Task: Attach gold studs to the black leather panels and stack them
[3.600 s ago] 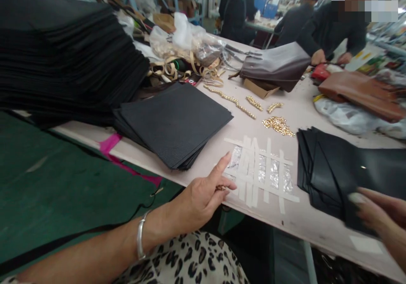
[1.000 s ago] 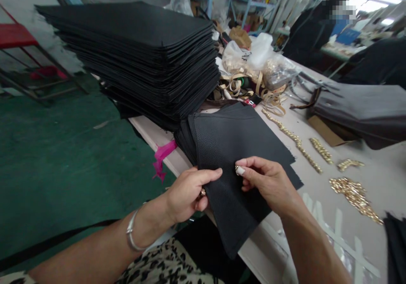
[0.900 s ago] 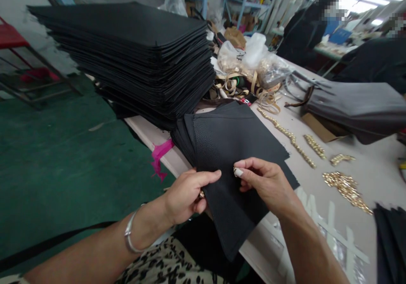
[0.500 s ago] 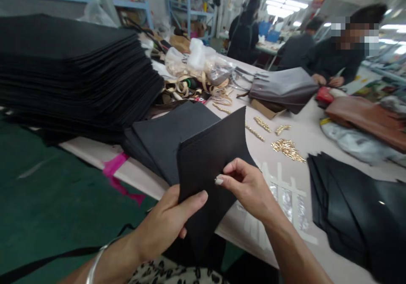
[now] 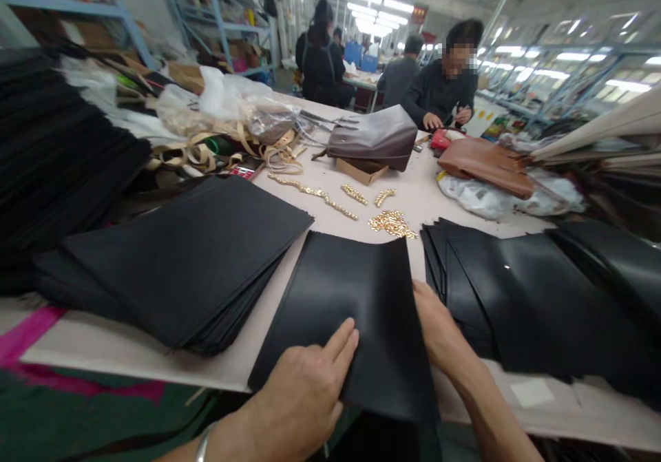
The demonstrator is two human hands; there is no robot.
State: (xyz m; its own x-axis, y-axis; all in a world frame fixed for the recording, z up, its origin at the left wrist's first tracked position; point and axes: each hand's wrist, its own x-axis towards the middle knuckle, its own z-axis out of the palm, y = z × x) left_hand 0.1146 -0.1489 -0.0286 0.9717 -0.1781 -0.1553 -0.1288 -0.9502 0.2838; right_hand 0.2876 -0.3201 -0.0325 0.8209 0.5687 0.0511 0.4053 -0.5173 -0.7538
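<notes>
A smooth black leather panel (image 5: 330, 276) lies in front of me, its near end over the table edge and its right side raised and curved. Against its upper face rests my left hand (image 5: 310, 379), index and middle fingers stretched out flat; its thumb is not clear. My right hand (image 5: 438, 324) takes hold of the panel's right edge, with its fingertips hidden behind it. A stack of textured black sheets (image 5: 175, 255) is left of the panel. Several glossy black leather pieces (image 5: 527, 290) overlap to the right of my right hand.
Gold chain pieces (image 5: 392, 224) lie beyond the panel. Farther back are a dark brown bag (image 5: 372, 138), a brown leather bag (image 5: 485, 162) and tangled straps (image 5: 206, 152). A tall black stack (image 5: 56, 159) stands left. Pink tape (image 5: 82, 383) hangs off the edge. A co-worker (image 5: 438, 83) sits across.
The panel has gone from upright in my hands to lying mostly flat on the table. My right hand has moved to its right edge. The view has swung right.
</notes>
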